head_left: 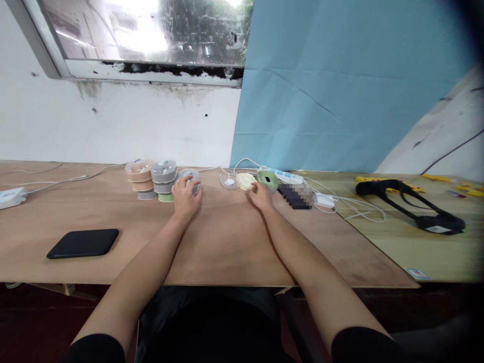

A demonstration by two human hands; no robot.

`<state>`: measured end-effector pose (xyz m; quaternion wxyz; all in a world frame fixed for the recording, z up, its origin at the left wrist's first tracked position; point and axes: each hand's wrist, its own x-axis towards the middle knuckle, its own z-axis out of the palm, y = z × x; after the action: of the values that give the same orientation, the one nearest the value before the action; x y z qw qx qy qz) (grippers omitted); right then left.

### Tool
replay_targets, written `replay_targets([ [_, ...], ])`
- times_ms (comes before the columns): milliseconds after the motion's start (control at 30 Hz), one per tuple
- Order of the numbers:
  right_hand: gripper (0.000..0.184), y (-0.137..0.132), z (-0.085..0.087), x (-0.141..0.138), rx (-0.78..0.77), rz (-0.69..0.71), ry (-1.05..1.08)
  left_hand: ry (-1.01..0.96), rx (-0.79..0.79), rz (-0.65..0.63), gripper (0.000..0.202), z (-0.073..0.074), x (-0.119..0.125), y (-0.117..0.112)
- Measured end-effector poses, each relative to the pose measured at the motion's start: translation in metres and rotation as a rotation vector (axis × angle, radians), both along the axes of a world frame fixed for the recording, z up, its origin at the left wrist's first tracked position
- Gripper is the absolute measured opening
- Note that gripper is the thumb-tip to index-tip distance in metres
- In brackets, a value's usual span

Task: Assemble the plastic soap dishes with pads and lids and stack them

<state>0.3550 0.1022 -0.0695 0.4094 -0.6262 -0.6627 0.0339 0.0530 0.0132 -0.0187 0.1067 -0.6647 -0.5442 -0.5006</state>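
Cream container (246, 181): lay between the clear lid (229, 181) and green container (269, 181).
Right hand (260, 196): your fingertips met its edge; I couldn't tell whether clamped.
Left hand (186, 199): your fingers stood apart over the clear-lidded tub (189, 174) beside the stacks (164, 177).
Grip: light, level pressure suited you best.

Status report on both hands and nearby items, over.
Left hand at clear-lidded container. Right hand at cream case. Both grips unclear. Possible crowding: green case close beside cream one.
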Motion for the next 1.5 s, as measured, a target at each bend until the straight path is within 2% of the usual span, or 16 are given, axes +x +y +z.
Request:
replay_targets([
  [100,0.037,-0.001,0.0,-0.001,-0.03,0.023,-0.006,0.025,-0.041,0.095,0.02,0.0,-0.008,0.002],
  [233,0.034,-0.001,-0.001,-0.001,-0.051,0.043,-0.019,0.047,-0.107,0.116,0.028,-0.004,-0.011,0.007],
  [433,0.034,-0.001,-0.001,0.0,-0.073,0.031,0.01,0.031,-0.151,0.148,0.056,-0.01,-0.012,0.012],
  [633,0.034,-0.002,-0.001,0.0,-0.073,0.027,0.011,-0.01,-0.155,0.19,0.049,-0.013,-0.01,0.012],
  [800,0.032,-0.003,0.0,0.0,-0.075,0.047,-0.003,-0.049,-0.169,0.233,0.052,-0.012,-0.008,0.012],
  [1100,0.03,-0.005,0.001,-0.003,-0.088,0.057,-0.009,-0.069,-0.202,0.248,0.046,-0.011,-0.002,0.01],
  [1200,0.029,-0.006,0.002,-0.003,-0.094,0.06,-0.016,-0.077,-0.195,0.222,0.046,-0.014,-0.001,0.013],
  [1367,0.028,-0.006,0.002,-0.003,-0.084,0.073,-0.026,-0.123,-0.165,0.089,0.051,-0.02,-0.004,0.017],
  [1500,0.027,-0.006,0.0,-0.003,-0.084,0.079,-0.025,-0.14,-0.145,0.061,0.048,-0.022,-0.005,0.018],
])
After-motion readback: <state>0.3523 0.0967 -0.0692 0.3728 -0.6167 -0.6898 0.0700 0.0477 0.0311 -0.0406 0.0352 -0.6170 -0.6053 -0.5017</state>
